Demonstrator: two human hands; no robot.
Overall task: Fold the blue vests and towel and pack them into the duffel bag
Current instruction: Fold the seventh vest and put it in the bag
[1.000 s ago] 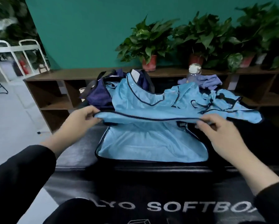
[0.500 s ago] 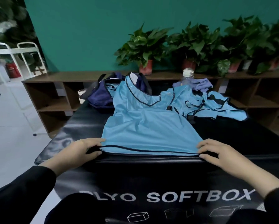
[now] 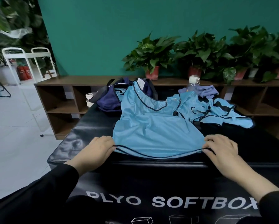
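Observation:
A light blue vest (image 3: pixel 153 131) with dark trim lies spread flat on the black soft box (image 3: pixel 87 123), its neck end reaching up over the navy duffel bag (image 3: pixel 111 101) at the back left. My left hand (image 3: pixel 95 149) pinches the vest's near left hem corner. My right hand (image 3: pixel 219 149) pinches the near right hem corner, and the hem is lifted a little between them. A second blue vest (image 3: pixel 219 113) lies crumpled at the back right. A purple towel (image 3: pixel 206 91) is bunched behind it.
A clear water bottle (image 3: pixel 194 81) with a white cap stands by the towel. Behind the box runs a low wooden shelf (image 3: pixel 62 97) with potted plants (image 3: pixel 151 57) on top. A white metal rack (image 3: pixel 27 62) stands on the tiled floor at left.
The hem was held up over the vest a second ago. Both hands drew it back toward me, and the vest now lies unfolded with the hem at the box's near edge.

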